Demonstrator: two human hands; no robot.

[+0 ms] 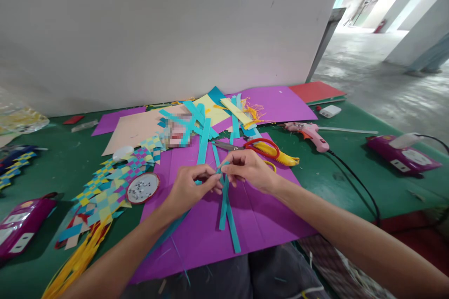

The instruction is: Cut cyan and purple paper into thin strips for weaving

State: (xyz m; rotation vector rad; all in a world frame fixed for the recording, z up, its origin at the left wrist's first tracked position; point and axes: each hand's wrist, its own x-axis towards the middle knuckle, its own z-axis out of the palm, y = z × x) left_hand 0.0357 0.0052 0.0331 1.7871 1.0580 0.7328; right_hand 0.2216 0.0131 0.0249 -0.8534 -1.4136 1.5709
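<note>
My left hand and my right hand meet over a purple sheet, thumbs and fingertips pinched on thin teal strips. Two strip ends hang below my fingers: one teal strip, and another crossing behind it, slanting right. Exactly how the strips fold or overlap between my fingertips is hidden. Just beyond my right hand lie red-handled scissors and a yellow banana-shaped item. A longer teal strip rests behind my left hand.
Left of the sheet are a round dish of small beads, woven paper pieces and yellow string. A pink glue gun and a purple power strip lie right. Coloured sheets lie by the white partition.
</note>
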